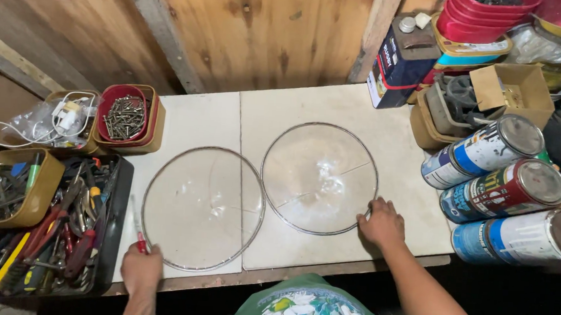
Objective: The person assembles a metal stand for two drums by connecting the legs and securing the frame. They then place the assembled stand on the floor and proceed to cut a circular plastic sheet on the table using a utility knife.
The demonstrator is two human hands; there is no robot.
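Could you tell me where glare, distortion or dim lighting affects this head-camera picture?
Head view: glare glints on the right glass lid near the right hand; wide-angle distortion bends the bench edge; the foreground below is dark; the left hand is sharp.

left lid [203,208]: clear round glass, metal-rimmed, lay flat, touching the left hand [142,269].
right lid [319,178]: same kind, cracked, flat, touching the right hand [381,222].
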